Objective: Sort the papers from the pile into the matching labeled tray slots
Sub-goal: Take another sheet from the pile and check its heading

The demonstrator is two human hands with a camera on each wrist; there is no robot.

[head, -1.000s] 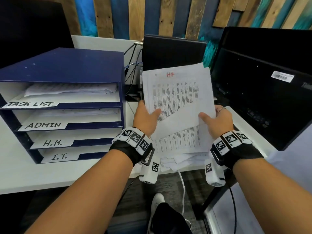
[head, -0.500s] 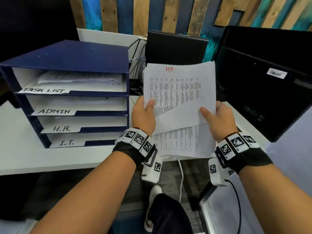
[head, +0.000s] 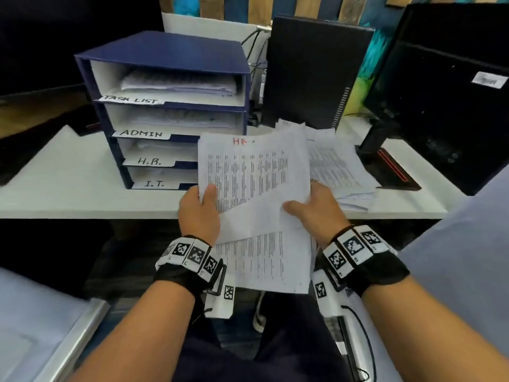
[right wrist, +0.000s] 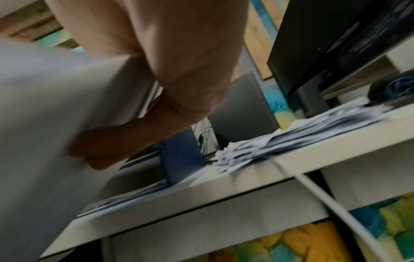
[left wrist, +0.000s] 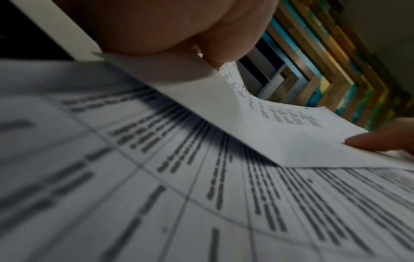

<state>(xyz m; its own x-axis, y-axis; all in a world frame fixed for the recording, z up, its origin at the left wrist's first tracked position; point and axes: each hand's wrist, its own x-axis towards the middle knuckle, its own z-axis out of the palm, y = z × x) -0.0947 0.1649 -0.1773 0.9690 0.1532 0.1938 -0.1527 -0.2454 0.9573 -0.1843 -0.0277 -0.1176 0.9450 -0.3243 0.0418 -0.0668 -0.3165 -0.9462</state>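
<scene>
The sheet marked HR (head: 253, 186) is pinched by the left hand (head: 199, 210) and the right hand (head: 316, 213), lifted off another sheet (head: 264, 263), probably so the label is read before the H.R. slot (head: 154, 157) beside it.

Blue tray rack (head: 170, 51), four slots, each with white handwritten front tab:
- top tab (head: 132, 99): "TASK LIST"
- second tab (head: 141, 133): "ADMIN"
- third tab (head: 149, 161): "H.R."
- bottom tab (head: 154, 184): "I.T."

Held top sheet (head: 256, 188): red handwritten "HR" at top edge; printed table columns below, too small to read.
Lower held sheet (head: 264, 263): printed table, unreadable.
White sticker (head: 489, 79) on black monitor back: blurred, unreadable.
Wrist bands: square black-white marker codes, no readable text.
</scene>
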